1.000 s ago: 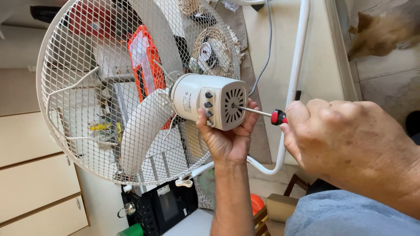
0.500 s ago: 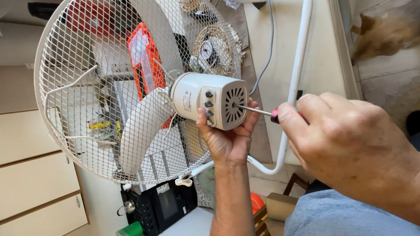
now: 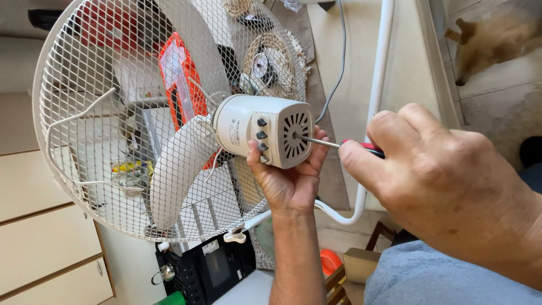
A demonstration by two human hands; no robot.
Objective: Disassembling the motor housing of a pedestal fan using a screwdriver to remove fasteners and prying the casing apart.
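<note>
Now left hand (image 3: 291,181) fingers cup motor housing (image 3: 265,131) — right hand (image 3: 446,186) fingers clench screwdriver (image 3: 339,144).

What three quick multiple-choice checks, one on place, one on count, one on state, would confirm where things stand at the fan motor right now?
1. Where does the screwdriver tip sit?
A. in the vented back face of the motor housing
B. on the wire guard
C. on the black box below

2. How many dark knobs show on the housing's side?
A. one
B. three
C. six

3. What does the left hand do?
A. hangs free
B. cups the housing from below
C. grips the blade

Key: 1 A, the shaft meets the grille centre; 2 B, three in a row; 3 B, its fingers wrap under the housing while the right hand holds the red-and-black handle.
</note>
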